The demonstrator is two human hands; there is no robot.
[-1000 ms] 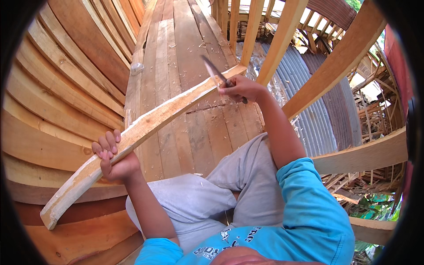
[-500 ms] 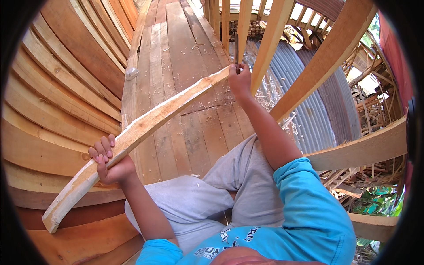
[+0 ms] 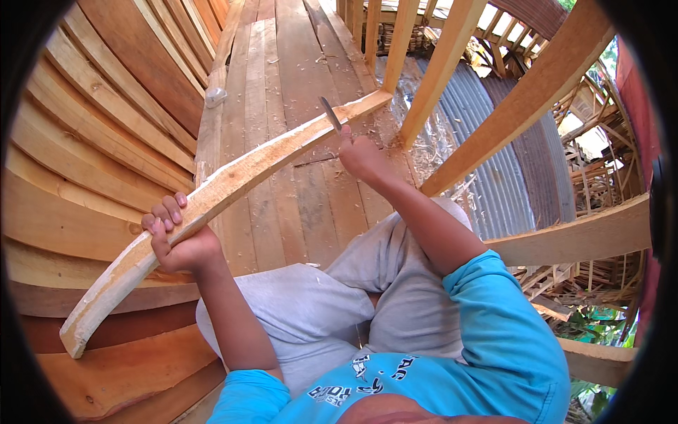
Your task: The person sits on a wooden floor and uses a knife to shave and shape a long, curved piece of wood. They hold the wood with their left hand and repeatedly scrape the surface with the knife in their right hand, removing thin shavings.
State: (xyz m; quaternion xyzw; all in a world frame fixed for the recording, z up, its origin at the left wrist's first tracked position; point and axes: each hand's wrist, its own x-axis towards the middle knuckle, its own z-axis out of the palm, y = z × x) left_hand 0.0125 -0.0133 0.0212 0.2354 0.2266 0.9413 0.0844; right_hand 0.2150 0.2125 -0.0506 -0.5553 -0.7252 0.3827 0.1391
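Observation:
A long piece of wood [image 3: 240, 168], pale and rough along its edge, slants from the lower left up to the right across my lap and the floor. My left hand [image 3: 180, 237] is wrapped round it near its lower end. In my right hand [image 3: 364, 157] is a knife [image 3: 330, 113], its blade pointing up and to the left against the wood close to the far end. The fist hides the knife's handle. The far end of the wood meets a wooden post at the right.
Stacked planks [image 3: 78, 169] form a wall on the left. Wood shavings lie on the plank floor [image 3: 304, 56], with a small clear container [image 3: 215, 97] at its left edge. Upright wooden posts [image 3: 441, 67] stand along the right, with corrugated metal sheets [image 3: 494, 141] beyond.
My right hand has come down and left from the wood's far end, and the knife has tipped from upright to leaning across the wood. My left hand keeps its grip.

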